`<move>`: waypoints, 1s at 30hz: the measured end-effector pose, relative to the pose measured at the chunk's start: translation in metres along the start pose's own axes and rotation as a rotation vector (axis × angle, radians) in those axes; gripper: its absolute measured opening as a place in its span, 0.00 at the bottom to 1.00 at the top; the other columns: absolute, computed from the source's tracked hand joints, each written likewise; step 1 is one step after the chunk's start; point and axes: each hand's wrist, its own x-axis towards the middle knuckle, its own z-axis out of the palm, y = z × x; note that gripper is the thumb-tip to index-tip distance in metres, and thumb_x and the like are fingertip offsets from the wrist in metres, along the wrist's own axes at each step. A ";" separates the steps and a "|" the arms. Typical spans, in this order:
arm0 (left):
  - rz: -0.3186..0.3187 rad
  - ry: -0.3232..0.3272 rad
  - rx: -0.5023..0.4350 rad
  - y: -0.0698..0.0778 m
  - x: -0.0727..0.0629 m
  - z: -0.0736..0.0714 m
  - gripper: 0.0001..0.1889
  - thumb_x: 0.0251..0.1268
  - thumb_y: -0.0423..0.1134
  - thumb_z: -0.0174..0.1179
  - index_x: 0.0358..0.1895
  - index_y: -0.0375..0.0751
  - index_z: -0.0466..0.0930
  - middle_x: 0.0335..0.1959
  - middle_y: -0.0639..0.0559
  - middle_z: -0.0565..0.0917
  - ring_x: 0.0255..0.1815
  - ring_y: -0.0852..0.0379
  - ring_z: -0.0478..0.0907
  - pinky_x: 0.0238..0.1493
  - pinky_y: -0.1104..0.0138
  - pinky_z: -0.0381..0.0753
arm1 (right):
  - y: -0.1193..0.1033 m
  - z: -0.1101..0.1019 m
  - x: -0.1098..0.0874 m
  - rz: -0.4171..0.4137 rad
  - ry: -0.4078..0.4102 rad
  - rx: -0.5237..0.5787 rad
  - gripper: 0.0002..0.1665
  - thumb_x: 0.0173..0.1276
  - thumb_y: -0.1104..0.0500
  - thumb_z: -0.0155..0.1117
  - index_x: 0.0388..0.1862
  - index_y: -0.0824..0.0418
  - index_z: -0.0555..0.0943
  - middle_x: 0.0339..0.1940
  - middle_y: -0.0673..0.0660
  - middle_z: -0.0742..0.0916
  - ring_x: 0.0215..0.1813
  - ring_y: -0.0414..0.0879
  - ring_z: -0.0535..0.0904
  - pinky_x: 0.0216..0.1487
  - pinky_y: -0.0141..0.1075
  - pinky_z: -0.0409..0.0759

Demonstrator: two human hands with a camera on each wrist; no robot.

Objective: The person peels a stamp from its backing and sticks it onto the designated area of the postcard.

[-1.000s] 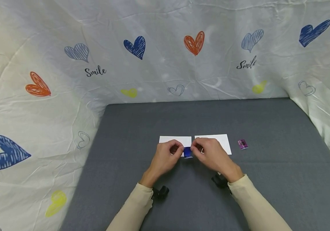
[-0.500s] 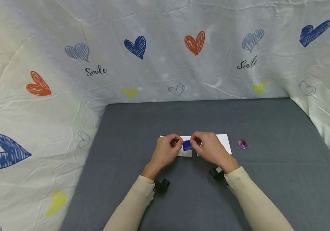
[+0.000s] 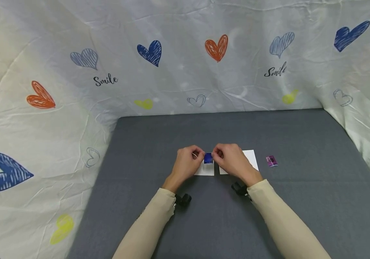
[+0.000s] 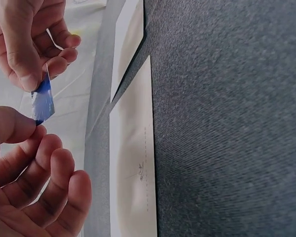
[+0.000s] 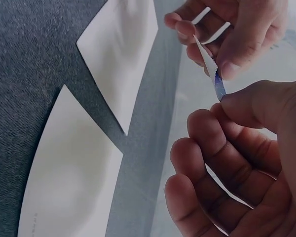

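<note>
Left hand and right hand shift a glossy blue rectangular packet farther across the grey fabric-topped bench, fingers pinching its sides, both hands occupied.

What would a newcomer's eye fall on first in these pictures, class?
Probably the small blue piece, pinched by the left hand and right hand above the white cards on the grey table. Next, perhaps the bold hearts on the pale backdrop behind, then the purple piece right of the cards.
</note>
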 end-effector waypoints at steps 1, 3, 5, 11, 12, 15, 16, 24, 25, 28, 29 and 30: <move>0.012 0.009 -0.005 -0.008 0.003 0.004 0.08 0.75 0.40 0.67 0.37 0.41 0.91 0.30 0.50 0.89 0.29 0.57 0.82 0.34 0.63 0.80 | 0.001 0.000 0.001 0.004 -0.004 -0.002 0.08 0.77 0.58 0.67 0.37 0.58 0.90 0.27 0.49 0.88 0.26 0.38 0.78 0.33 0.38 0.80; 0.027 0.019 -0.016 -0.021 0.008 0.012 0.09 0.75 0.42 0.67 0.37 0.43 0.91 0.28 0.52 0.88 0.28 0.57 0.80 0.31 0.64 0.79 | 0.002 0.001 0.004 0.020 -0.017 -0.003 0.08 0.77 0.58 0.67 0.38 0.57 0.90 0.27 0.49 0.89 0.26 0.38 0.78 0.34 0.39 0.80; 0.024 0.025 -0.022 -0.034 0.014 0.020 0.09 0.74 0.44 0.67 0.36 0.46 0.90 0.27 0.55 0.87 0.27 0.60 0.79 0.30 0.65 0.76 | 0.005 0.001 0.006 0.035 -0.031 -0.008 0.09 0.78 0.57 0.66 0.38 0.57 0.90 0.28 0.49 0.89 0.27 0.38 0.79 0.34 0.39 0.81; -0.021 -0.025 0.019 -0.016 0.016 0.012 0.07 0.72 0.41 0.68 0.36 0.44 0.91 0.29 0.53 0.89 0.28 0.58 0.82 0.31 0.64 0.79 | 0.011 0.005 0.011 0.059 -0.061 -0.043 0.09 0.79 0.57 0.65 0.39 0.57 0.90 0.29 0.50 0.89 0.27 0.40 0.79 0.35 0.40 0.80; -0.033 -0.040 0.035 -0.010 0.015 0.009 0.07 0.72 0.40 0.68 0.36 0.43 0.92 0.29 0.52 0.89 0.29 0.57 0.82 0.32 0.63 0.80 | 0.012 0.006 0.011 0.057 -0.064 -0.050 0.09 0.79 0.57 0.65 0.40 0.57 0.90 0.29 0.50 0.89 0.27 0.40 0.79 0.35 0.40 0.80; -0.060 -0.067 0.057 -0.002 0.015 0.004 0.07 0.73 0.40 0.68 0.37 0.43 0.92 0.30 0.52 0.89 0.29 0.56 0.83 0.32 0.62 0.81 | 0.014 0.009 0.013 0.046 -0.076 -0.061 0.09 0.78 0.58 0.66 0.40 0.58 0.91 0.28 0.50 0.89 0.27 0.40 0.79 0.34 0.40 0.79; -0.055 -0.063 0.073 -0.007 0.016 0.007 0.07 0.73 0.40 0.68 0.36 0.44 0.92 0.29 0.53 0.89 0.28 0.57 0.82 0.31 0.62 0.80 | 0.015 0.010 0.014 0.044 -0.081 -0.061 0.09 0.78 0.58 0.66 0.40 0.58 0.91 0.28 0.50 0.89 0.26 0.40 0.79 0.34 0.40 0.79; -0.067 -0.075 0.136 -0.019 0.024 0.017 0.08 0.73 0.41 0.66 0.37 0.45 0.92 0.29 0.54 0.88 0.27 0.57 0.81 0.31 0.62 0.80 | 0.019 0.016 0.018 0.064 -0.116 -0.067 0.10 0.80 0.57 0.66 0.42 0.59 0.91 0.30 0.51 0.90 0.27 0.41 0.80 0.35 0.41 0.81; -0.079 -0.085 0.140 -0.013 0.024 0.014 0.07 0.74 0.40 0.67 0.37 0.44 0.92 0.29 0.52 0.88 0.27 0.56 0.82 0.32 0.61 0.81 | 0.020 0.017 0.019 0.065 -0.119 -0.066 0.10 0.80 0.57 0.65 0.42 0.58 0.91 0.30 0.51 0.90 0.27 0.41 0.80 0.35 0.41 0.80; -0.103 -0.100 0.154 -0.012 0.025 0.014 0.07 0.74 0.40 0.67 0.38 0.44 0.92 0.30 0.52 0.88 0.28 0.55 0.82 0.33 0.60 0.82 | 0.022 0.020 0.020 0.074 -0.128 -0.056 0.10 0.80 0.58 0.65 0.42 0.59 0.91 0.30 0.51 0.90 0.27 0.42 0.79 0.35 0.40 0.80; -0.107 -0.102 0.155 -0.017 0.026 0.017 0.07 0.74 0.41 0.67 0.37 0.45 0.91 0.30 0.53 0.88 0.28 0.56 0.81 0.33 0.61 0.81 | 0.022 0.021 0.019 0.078 -0.130 -0.055 0.10 0.80 0.57 0.65 0.42 0.58 0.91 0.30 0.51 0.89 0.27 0.41 0.79 0.35 0.40 0.79; -0.107 -0.102 0.153 -0.023 0.028 0.020 0.07 0.73 0.42 0.67 0.37 0.46 0.91 0.29 0.54 0.87 0.27 0.57 0.81 0.32 0.62 0.80 | 0.023 0.022 0.019 0.080 -0.132 -0.055 0.10 0.80 0.57 0.64 0.42 0.58 0.91 0.30 0.51 0.89 0.27 0.41 0.79 0.35 0.40 0.79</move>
